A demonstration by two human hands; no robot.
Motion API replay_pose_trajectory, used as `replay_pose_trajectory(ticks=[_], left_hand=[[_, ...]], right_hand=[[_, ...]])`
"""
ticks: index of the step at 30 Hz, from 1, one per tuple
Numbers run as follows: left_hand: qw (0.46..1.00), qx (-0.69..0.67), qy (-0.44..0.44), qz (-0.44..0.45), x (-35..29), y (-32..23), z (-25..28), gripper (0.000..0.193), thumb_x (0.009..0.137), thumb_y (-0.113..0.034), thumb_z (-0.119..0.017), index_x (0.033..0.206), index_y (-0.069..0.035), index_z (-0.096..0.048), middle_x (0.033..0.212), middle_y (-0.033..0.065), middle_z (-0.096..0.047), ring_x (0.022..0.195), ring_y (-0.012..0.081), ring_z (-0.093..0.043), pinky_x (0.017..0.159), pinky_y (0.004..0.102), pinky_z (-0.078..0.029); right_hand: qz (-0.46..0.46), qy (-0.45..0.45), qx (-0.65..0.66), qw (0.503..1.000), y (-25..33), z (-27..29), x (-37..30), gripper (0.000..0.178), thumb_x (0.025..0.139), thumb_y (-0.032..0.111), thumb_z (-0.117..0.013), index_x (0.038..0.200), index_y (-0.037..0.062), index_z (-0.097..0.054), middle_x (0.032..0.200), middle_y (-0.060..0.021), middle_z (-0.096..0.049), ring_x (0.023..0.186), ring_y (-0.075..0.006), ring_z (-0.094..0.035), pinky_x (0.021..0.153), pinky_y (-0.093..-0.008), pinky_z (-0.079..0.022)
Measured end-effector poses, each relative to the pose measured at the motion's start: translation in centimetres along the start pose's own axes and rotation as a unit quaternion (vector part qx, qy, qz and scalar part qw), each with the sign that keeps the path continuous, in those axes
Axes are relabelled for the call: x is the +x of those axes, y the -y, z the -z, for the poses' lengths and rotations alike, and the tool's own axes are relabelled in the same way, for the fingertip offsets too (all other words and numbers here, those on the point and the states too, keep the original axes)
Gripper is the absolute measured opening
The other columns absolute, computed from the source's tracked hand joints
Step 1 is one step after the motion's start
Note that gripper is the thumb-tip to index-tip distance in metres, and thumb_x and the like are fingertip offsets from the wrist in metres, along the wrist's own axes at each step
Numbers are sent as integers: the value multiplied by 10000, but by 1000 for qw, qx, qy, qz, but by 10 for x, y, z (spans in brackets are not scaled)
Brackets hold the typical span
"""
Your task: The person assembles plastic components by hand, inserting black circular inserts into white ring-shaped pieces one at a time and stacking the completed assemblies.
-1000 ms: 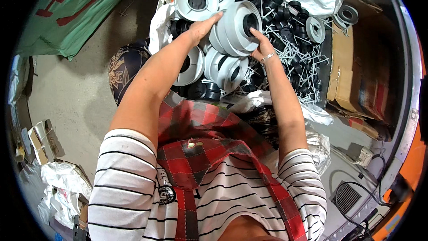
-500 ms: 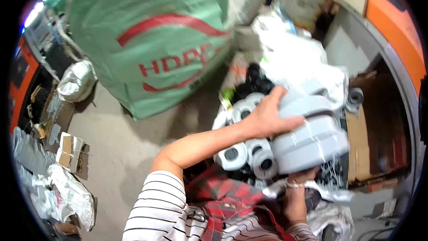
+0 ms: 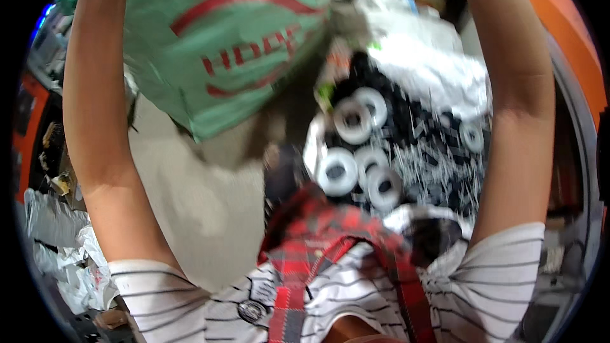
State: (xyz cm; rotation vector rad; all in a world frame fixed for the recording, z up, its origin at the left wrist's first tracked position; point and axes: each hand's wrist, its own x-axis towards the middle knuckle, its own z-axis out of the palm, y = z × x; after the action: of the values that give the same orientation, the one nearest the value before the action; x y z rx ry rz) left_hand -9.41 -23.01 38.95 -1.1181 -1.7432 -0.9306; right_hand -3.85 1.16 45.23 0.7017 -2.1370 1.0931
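Both arms are raised and stretch away to the top of the head view, where my two hands pass out of the picture. My left arm runs up the left side, my right arm up the right. What the hands hold or touch is hidden. Between the arms, several pale grey rings with round centre holes lie on a heap of small black and grey parts. Another ring sits apart at the heap's right edge.
A big green sack with red print stands at the far left of the heap. White plastic sheeting covers the heap's far side. Crumpled white bags lie on the floor at left. Orange panels rise at the right edge.
My hands, earlier gripping a stack of grey rounded pieces over the heap, have gone up beyond the top edge. The stack is out of view, leaving the rings and small parts uncovered.
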Motion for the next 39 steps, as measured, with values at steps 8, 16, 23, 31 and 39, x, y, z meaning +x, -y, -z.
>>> replay_pose_trajectory(ticks=[8, 16, 23, 31, 39], left_hand=[[788, -207, 516, 266, -341, 21, -191, 640, 717, -416, -716, 1123, 52, -556, 1049, 203, -618, 977, 254, -597, 860, 342, -464], [651, -46, 758, 5, -486, -65, -284, 1055, 526, -279, -836, 1404, -106, -278, 1442, 147, -291, 1293, 379, -309, 1046, 423, -337], [606, -28, 768, -206, -469, -65, -303, 696, 499, -294, -829, 1135, -130, -599, 1117, 81, -525, 1062, 281, -479, 841, 408, -432], [786, 12, 597, 159, -421, 9, -358, 701, 596, -447, -762, 1052, 59, -598, 1210, 245, -510, 1125, 362, -495, 959, 376, -406], [821, -181, 479, 251, -442, -10, -430, 719, 545, -383, -798, 1130, -31, -573, 1274, 237, -362, 1161, 394, -396, 992, 407, -364]], right_hand=[[-488, 358, -309, 734, -203, -82, -508, 1103, 499, 309, -867, 1385, 7, -283, 1309, -239, -455, 1191, -346, -470, 982, -376, -403], [-558, 334, -234, 723, -212, -146, -667, 1160, 517, 199, -843, 1443, 137, -147, 1478, -178, -195, 1317, -330, -311, 1062, -357, -323], [-554, 277, -103, 779, -243, -164, -639, 1194, 515, 265, -856, 1440, 56, -131, 1464, -216, -205, 1336, -323, -274, 1090, -330, -269], [-619, 199, -25, 760, -247, -168, -664, 1189, 466, 387, -842, 1375, -68, -226, 1323, -287, -387, 1238, -365, -402, 1044, -351, -333], [-612, 99, 81, 781, -185, -124, -629, 898, 548, 237, -823, 1282, -37, -385, 1169, -155, -517, 1090, -246, -495, 955, -320, -381]])
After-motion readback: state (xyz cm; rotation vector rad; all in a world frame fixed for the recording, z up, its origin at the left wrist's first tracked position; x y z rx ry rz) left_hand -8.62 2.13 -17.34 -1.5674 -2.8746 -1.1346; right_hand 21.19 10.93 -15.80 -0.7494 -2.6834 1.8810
